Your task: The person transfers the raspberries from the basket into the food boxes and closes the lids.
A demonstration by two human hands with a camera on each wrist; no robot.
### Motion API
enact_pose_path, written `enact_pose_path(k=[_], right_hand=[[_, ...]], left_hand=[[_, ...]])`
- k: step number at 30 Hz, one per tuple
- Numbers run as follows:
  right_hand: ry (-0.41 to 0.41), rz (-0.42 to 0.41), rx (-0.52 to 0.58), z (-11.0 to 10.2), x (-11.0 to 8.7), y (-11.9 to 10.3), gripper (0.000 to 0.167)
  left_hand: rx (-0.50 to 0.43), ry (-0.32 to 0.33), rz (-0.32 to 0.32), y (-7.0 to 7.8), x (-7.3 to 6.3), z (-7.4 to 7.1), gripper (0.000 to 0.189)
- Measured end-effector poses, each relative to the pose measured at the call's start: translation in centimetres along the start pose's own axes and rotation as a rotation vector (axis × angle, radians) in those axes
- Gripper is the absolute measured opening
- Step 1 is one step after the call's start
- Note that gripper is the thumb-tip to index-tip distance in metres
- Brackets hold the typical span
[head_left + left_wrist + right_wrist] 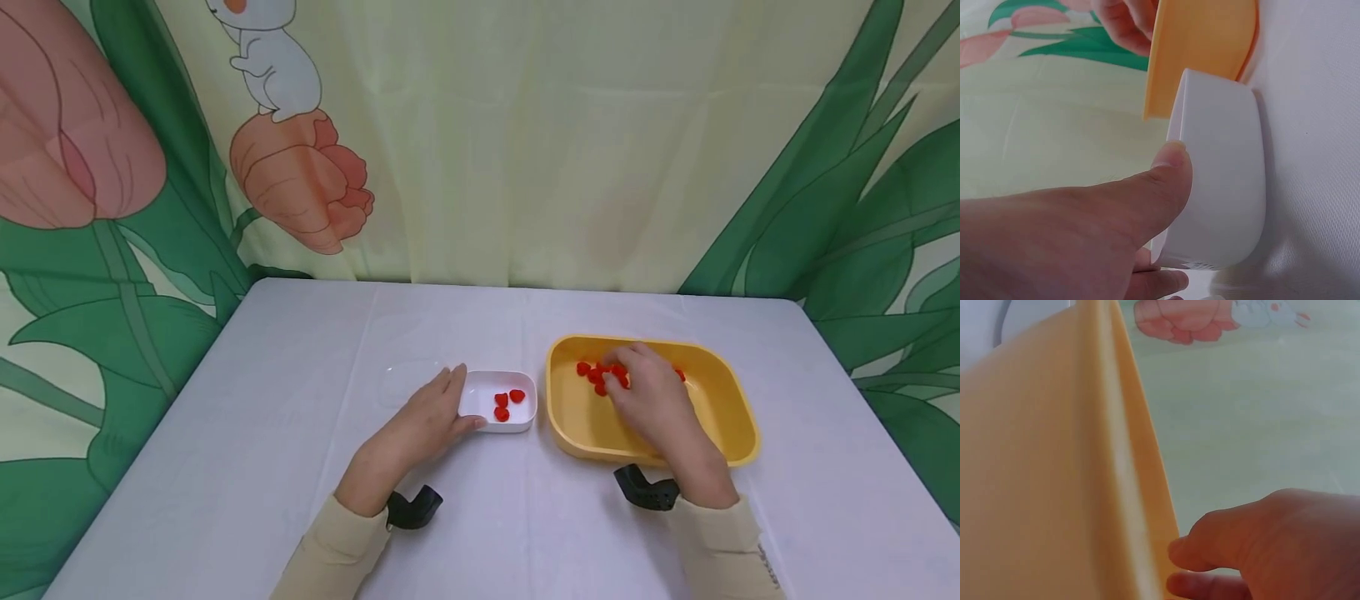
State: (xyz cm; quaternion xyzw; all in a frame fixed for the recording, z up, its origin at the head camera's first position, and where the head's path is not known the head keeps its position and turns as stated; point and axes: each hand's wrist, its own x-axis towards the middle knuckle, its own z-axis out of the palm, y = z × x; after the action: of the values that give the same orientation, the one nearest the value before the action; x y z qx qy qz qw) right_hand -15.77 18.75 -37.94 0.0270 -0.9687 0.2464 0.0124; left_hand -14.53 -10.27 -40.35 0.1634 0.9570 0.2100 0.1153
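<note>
My left hand [426, 419] holds a small white box [480, 382] at its left end, the thumb on the near wall. In the left wrist view the thumb presses the box's [1225, 175] side near the rim, and fingers show at the lower end. Several small red pieces [502, 414] lie inside. My right hand [651, 398] reaches down into a yellow tray [705, 417], thumb and forefinger apart around some of its small red pieces [583, 367]. In the right wrist view the tray wall [1029, 475] partly hides the right hand's [1272, 544] fingertips.
A clear, faint lid-like piece [401, 382] lies left of the white box. All stand on a white-covered table [480, 517]. Behind it hangs a printed curtain [562, 167]. Each wrist bears a black mount [416, 508]. The yellow tray stands just right of the box.
</note>
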Motion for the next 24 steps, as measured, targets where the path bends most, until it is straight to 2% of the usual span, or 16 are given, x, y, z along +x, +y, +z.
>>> enact_pose_path(k=[8, 14, 24], right_hand=[[-0.053, 0.056, -0.02, 0.2, 0.3, 0.4, 0.027], [-0.101, 0.085, -0.034, 0.6, 0.3, 0.6, 0.025], [-0.093, 0.039, -0.073, 1.2, 0.5, 1.0, 0.026]], left_hand=[[-0.008, -0.005, -0.029, 0.1, 0.1, 0.0, 0.083], [-0.017, -0.011, -0.02, 0.0, 0.0, 0.0, 0.083], [-0.029, -0.012, -0.026, -0.1, 0.1, 0.1, 0.083]])
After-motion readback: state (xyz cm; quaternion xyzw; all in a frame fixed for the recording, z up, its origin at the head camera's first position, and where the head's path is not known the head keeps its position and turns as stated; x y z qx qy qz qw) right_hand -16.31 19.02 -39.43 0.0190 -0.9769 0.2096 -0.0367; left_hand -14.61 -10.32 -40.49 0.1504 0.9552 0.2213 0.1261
